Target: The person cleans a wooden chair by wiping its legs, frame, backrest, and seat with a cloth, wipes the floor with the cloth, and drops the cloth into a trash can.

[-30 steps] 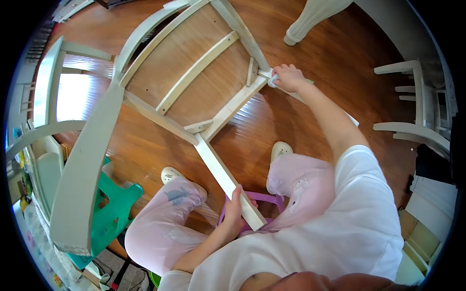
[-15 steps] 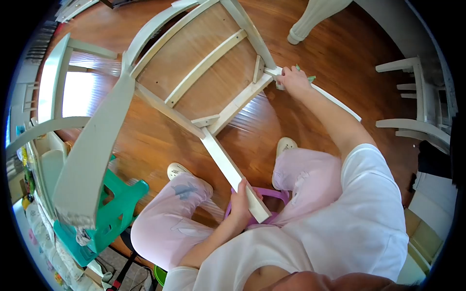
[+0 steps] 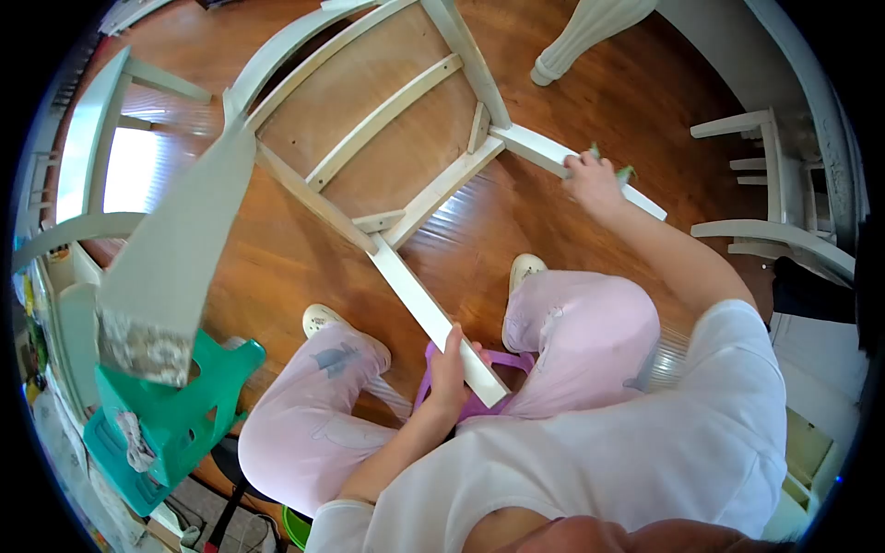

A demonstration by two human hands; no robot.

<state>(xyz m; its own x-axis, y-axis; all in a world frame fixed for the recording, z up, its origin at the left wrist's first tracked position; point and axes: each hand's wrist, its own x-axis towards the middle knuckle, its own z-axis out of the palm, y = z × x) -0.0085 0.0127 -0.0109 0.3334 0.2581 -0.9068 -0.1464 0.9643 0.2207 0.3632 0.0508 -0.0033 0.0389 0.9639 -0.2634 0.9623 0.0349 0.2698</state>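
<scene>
A white wooden chair (image 3: 441, 196) lies tipped over, its bare wood seat underside (image 3: 387, 120) facing me and two legs pointing my way. My left hand (image 3: 450, 373) is wrapped round the near chair leg (image 3: 415, 295) close to its end. Out to the right, my right hand (image 3: 595, 184) is closed over a crumpled, partly green cloth (image 3: 625, 175), pressed on the other leg (image 3: 535, 147) past its middle. Most of the cloth is hidden under my fingers. Another chair leg (image 3: 180, 249) with a scuffed end reaches toward me on the left.
A green plastic stool (image 3: 217, 378) with a small rag (image 3: 135, 442) stands at left. Beneath me is a purple stool (image 3: 521, 361). A fluted white table leg (image 3: 581, 41) rises at the top, and another white chair (image 3: 770, 175) stands at right on the wooden floor (image 3: 304, 267).
My right hand has slid with the cloth along the leg, from near the seat toward the free end. The left hand keeps its hold, and the view has shifted slightly.
</scene>
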